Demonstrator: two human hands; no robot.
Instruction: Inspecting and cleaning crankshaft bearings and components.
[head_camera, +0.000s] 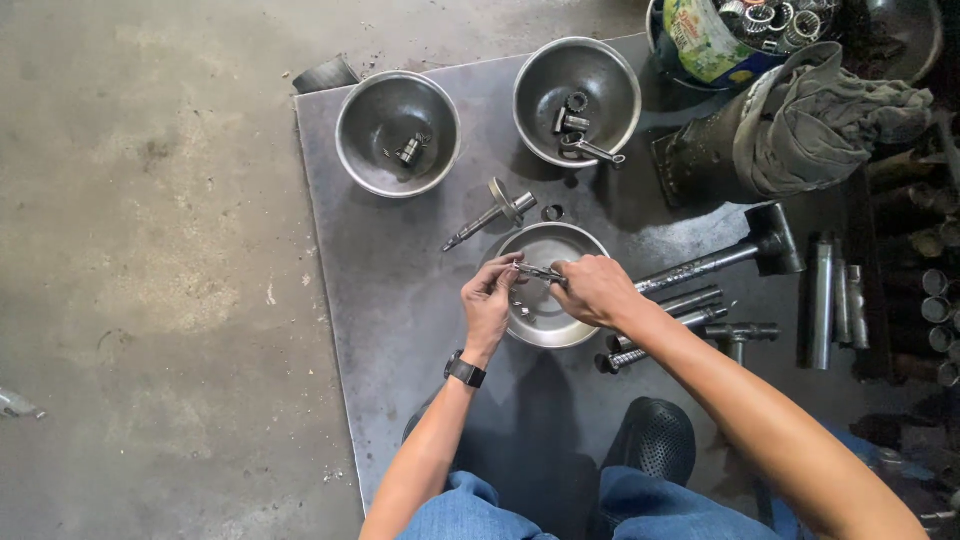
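Both hands, left hand (489, 300) and right hand (592, 290), pinch a small metal tool (540, 272) over the steel bowl (545, 335); looks rigid, light, possibly oily, best gripped by its ends.

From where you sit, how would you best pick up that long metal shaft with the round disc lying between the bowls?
Probably by the bare thin rod of the shaft, below its disc, coming straight down from above. It lies flat on the metal sheet, slanted, with open space on both sides; the disc end sits closer to the near bowl.
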